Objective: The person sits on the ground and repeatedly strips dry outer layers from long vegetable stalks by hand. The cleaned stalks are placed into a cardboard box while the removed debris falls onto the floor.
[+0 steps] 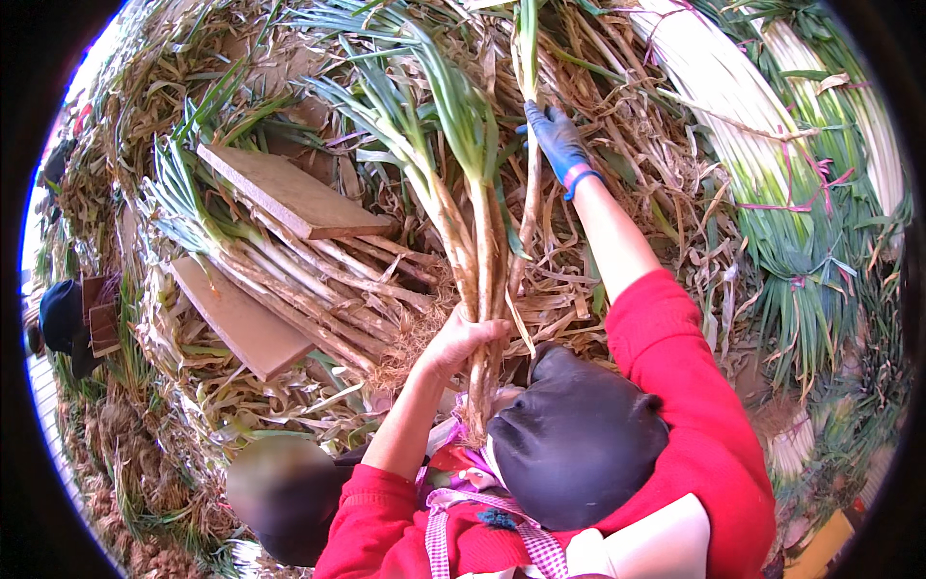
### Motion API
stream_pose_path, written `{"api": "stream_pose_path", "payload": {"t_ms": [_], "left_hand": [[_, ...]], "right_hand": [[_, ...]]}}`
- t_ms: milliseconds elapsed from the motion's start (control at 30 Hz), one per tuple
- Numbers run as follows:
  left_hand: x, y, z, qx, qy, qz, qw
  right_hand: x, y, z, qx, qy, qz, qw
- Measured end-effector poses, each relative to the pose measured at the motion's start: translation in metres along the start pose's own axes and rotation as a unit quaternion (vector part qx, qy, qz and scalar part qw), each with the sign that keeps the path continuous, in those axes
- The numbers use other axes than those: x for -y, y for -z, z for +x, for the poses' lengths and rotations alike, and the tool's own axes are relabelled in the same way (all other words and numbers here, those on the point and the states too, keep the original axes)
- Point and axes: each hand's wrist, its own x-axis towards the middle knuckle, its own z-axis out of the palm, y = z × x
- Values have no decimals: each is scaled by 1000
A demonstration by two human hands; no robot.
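My bare left hand (pixel 466 339) grips several long green onions (pixel 479 246) by their lower stalks. They stand upright with the roots down and the green leaves up. On my right hand (pixel 558 141) is a blue-grey glove. Its fingers are around the stalk of one green onion (pixel 530 181), whose lower end comes down beside the held bunch. To the left, a pile of unpeeled green onions (pixel 311 289) lies slanted between two wooden boards (pixel 289 189), with the roots near my left hand.
Dry husks and leaves (pixel 579 289) cover the ground. Large tied bundles of white-stalked green onions (pixel 723 94) lie at the right. My dark-covered knee (pixel 579 441) is close below. Another person (pixel 289 499) is at the lower left, and a dark cap (pixel 61 315) shows at the far left.
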Motion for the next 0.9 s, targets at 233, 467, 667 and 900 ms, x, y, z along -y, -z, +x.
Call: {"api": "stream_pose_path", "payload": {"t_ms": [233, 467, 667, 900], "left_hand": [[11, 2, -4, 24, -26, -100, 994], [14, 15, -15, 105, 71, -255, 959], [5, 22, -35, 146, -17, -266, 953], [-16, 4, -55, 164, -140, -284, 934]], "right_hand": [[2, 6, 0, 148, -39, 334, 930], [53, 7, -44, 198, 45, 371, 906], [173, 12, -105, 214, 111, 397, 886], [266, -17, -106, 245, 303, 72, 918]]}}
